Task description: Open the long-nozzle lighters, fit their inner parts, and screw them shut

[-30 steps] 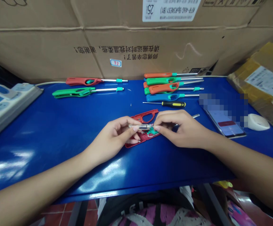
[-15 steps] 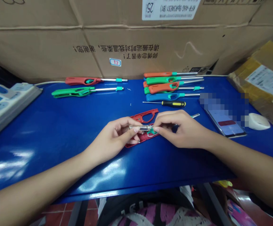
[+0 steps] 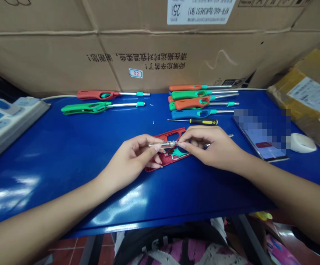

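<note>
Glossy blue table (image 3: pixel 66 176) w/ big cardboard box (image 3: pixel 46 62) against back edge, power strip (image 3: pixel 7 117) at L, taped parcel (image 3: pixel 306 99) at R. L hand (image 3: pixel 130 158) pinches clear tube (image 3: pixel 162 145) tight betw thumb & fingers; R hand (image 3: pixel 212 147) pinches teal part (image 3: pixel 179 151) at tube's end. Both are just above red lighter shell (image 3: pixel 154 168), mid-table. Finished-looking lighters (image 3: pixel 190 103) lie behind.

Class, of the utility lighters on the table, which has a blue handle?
The blue-handled lighter, lowest in the right-hand row, just above the yellow-and-black screwdriver; every other lighter is red, orange or green.
</note>
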The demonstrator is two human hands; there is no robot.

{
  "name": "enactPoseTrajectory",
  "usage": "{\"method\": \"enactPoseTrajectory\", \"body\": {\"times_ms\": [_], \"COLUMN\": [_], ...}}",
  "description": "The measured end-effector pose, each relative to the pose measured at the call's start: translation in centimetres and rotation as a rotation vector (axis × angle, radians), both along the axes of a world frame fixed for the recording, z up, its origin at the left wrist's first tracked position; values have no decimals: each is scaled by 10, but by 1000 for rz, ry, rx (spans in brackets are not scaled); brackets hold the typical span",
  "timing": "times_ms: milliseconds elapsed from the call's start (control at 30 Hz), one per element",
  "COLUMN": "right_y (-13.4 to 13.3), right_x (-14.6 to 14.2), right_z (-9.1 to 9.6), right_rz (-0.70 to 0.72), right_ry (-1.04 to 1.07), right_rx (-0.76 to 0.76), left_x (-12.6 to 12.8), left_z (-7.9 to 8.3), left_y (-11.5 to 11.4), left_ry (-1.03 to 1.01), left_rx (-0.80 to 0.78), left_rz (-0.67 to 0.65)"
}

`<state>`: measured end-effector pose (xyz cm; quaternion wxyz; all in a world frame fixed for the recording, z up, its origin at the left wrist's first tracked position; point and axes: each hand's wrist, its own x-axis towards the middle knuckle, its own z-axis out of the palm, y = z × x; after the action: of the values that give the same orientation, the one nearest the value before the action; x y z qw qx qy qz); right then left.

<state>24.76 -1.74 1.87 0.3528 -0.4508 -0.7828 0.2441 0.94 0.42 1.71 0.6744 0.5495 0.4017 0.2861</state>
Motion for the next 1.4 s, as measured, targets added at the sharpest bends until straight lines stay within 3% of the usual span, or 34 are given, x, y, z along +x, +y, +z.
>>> {"method": "enactPoseTrajectory", "body": {"times_ms": [200,567,833,1067,1267,1400], "right_y": [-1,-2,-1,-2,-3,-3], "right_x": [-1,0,1,1,0,-1], "right_z": [0,3,6,7,6,7], "right_rz": [36,46,-6,47,74,74], "right_ry": [19,12,7,-1,-20,-32], "right_rx": [24,-116,-213,-138,-136,-148], "left_x": [-1,0,-3,-2,-5,-6], "left_z": [0,3,0,0,3,3], "left_y": [1,-1,-5,-5,-3,-3], "left_ry": [7,50,155,247,314,304], "left_rx": [39,124,482,546,713,742], "left_rz": [-27,-33,-28,-28,-73,-64]}}
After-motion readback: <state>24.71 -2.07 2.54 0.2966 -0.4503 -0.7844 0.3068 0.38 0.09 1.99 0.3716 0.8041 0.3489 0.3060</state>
